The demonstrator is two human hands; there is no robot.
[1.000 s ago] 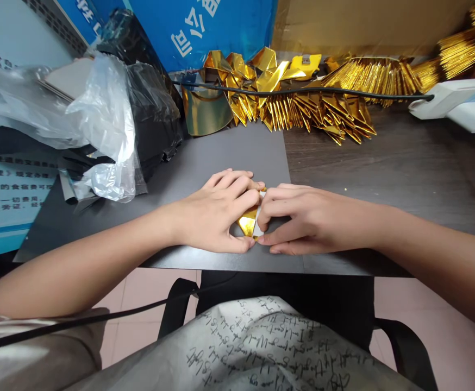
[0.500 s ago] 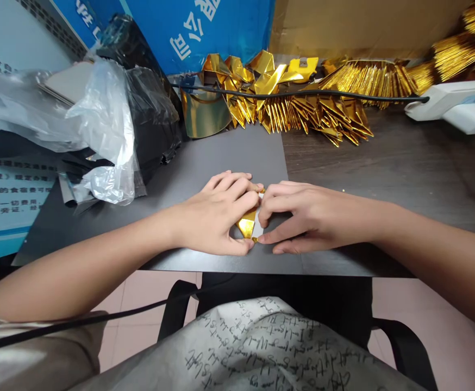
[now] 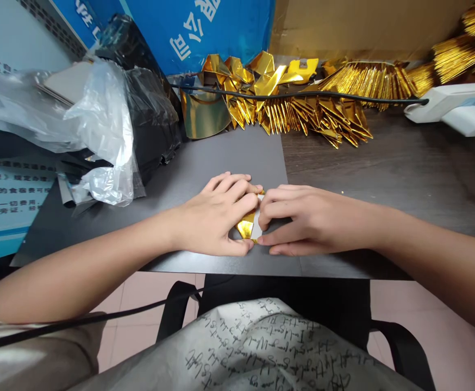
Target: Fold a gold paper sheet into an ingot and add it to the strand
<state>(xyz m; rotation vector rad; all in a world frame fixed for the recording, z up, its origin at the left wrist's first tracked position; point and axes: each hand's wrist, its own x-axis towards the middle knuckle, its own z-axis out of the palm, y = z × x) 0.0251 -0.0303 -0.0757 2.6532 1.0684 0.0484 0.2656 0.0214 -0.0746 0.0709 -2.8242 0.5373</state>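
Observation:
A small piece of gold foil paper, white on its underside, lies on a dark grey mat near the table's front edge. My left hand presses on its left side with curled fingers and the thumb at its lower corner. From the right, my right hand pinches the same piece, fingers bent over its edge. Most of the paper is hidden under both hands.
A row of folded gold foil pieces lies along the back of the dark wooden table, with a black cable across them. Clear and black plastic bags sit at the left. A white device is at the right.
Both hands stay on the gold paper; the fingers have shifted slightly, and a bit more of the white underside shows between them.

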